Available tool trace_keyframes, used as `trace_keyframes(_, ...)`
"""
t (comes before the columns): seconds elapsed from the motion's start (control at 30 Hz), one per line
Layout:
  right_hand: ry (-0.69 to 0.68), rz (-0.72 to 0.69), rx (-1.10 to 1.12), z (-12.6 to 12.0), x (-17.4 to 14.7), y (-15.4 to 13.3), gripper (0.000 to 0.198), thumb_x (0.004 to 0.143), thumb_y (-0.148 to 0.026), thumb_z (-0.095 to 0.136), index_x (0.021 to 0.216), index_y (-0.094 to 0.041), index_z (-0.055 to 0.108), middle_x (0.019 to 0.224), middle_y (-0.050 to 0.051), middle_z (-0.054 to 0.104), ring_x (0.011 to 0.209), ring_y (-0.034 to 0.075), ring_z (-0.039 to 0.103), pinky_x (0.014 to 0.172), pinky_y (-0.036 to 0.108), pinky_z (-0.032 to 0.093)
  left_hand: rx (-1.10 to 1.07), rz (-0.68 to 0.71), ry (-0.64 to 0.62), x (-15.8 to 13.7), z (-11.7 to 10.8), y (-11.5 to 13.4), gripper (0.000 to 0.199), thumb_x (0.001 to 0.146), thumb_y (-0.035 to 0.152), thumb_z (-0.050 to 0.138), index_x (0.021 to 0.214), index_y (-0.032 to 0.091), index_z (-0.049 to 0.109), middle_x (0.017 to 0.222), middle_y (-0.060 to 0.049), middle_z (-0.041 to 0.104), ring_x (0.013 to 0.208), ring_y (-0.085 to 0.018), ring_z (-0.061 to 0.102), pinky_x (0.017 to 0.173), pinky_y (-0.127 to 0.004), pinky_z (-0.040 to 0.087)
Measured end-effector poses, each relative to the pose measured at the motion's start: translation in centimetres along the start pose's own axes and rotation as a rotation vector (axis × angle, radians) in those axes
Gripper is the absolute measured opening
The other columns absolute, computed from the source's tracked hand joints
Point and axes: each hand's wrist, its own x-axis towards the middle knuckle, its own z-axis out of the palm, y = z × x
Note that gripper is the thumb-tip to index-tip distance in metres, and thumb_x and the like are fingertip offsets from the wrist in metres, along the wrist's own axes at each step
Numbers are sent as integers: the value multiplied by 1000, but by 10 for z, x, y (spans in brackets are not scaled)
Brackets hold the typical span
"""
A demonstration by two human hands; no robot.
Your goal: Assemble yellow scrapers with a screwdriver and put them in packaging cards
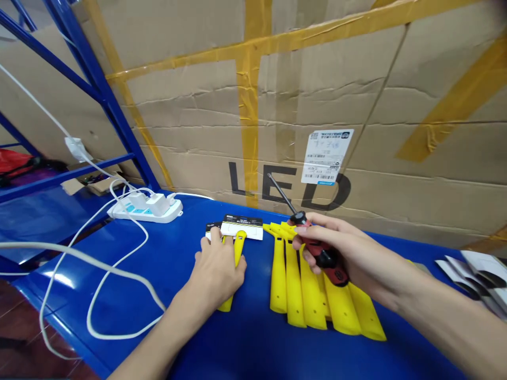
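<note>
In R hand (343, 240): red/blk screwdriver (327, 258), shaft (282, 192) fwd.

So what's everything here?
Table: one, blue, beneath
Handle pieces: at least seven, yellow, on table
Cards: two, black/white, on table
Screwdriver: one, red/black, above table
Power strip: one, white, left
Cables: several, white, left
Cardboard: count unclear, brown, behind
Label: one, white, on cardboard
Tape: several, yellow, on cardboard
Rack: one, blue, left
Packets: several, white/black, right
Small box: one, brown, left
Left hand: one, bare, over handle pieces
Right hand: one, bare, holding screwdriver
</note>
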Motion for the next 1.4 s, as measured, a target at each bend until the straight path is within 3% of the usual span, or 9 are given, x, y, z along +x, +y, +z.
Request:
trace_keyframes(0.17,129,6,11,-27,-18,-1,27,77,-38,81,82,-20,61,68,-3,59,51,7,49,44,17,38,-12,-21,169,2,-6,3,50,100,40,33,120,4,61,121,-22,50,110,-40,54,91,-54,50)
trace_keyframes(0.33,348,-32,-70,-54,-29,-3,40,74,-49,82,102,-23,72,47,-8,36,42,7,30,36,18,14,-149,224,313,-5,-25,25,34,102,39,37,111,12,57,113,-15,54,96,-30,60,89,-49,53)
trace_keyframes(0.47,437,-106,-22,-80,-41,-9,52,68,-62,83,100,-22,73,48,-7,35,44,7,30,37,19,13,-168,514,325,-17,-42,65,24,103,31,39,117,17,52,108,-10,61,95,-28,62,86,-47,53)
trace_keyframes(0.6,406,-172,0,-115,-69,-9,42,72,-57,83,93,-24,69,45,-8,37,42,7,30,40,20,20,-82,780,310,-21,-54,104,22,103,32,44,118,19,53,107,-8,65,94,-26,63,84,-43,54)
trace_keyframes(0.8,401,-114,-305,-165,-117,0,38,63,-40,91,74,-21,61,40,-8,42,39,8,32,41,23,22,-16,1008,311,-14,-63,146,28,100,32,52,126,25,56,105,-5,69,92,-25,67,77,-36,53)
trace_keyframes(0.9,347,-94,-424,-180,-130,9,46,63,-43,90,59,-20,50,42,-6,44,40,8,35,42,23,24,-113,1121,245,-14,-65,164,50,94,32,57,143,26,46,116,-7,68,96,-25,68,81,-36,55)
trace_keyframes(1.03,398,-142,-420,-187,-136,18,49,65,-47,88,57,-20,48,43,-6,45,42,8,37,42,22,25,-133,1221,195,-16,-62,186,89,79,52,73,156,34,33,156,-11,42,113,-31,65,94,-42,53)
trace_keyframes(1.13,440,-172,-352,-187,-138,19,48,63,-47,88,58,-20,49,43,-6,46,42,8,38,42,22,27,-61,1287,222,-15,-56,198,95,74,58,78,155,34,36,167,-9,25,133,-38,51,108,-49,44)
trace_keyframes(1.4,490,-181,-365,-203,-159,12,46,68,-52,86,61,-19,54,45,-5,47,43,8,36,42,23,25,-126,1186,128,-8,-63,198,78,72,55,79,140,29,50,144,-9,53,128,-29,52,107,-41,45)
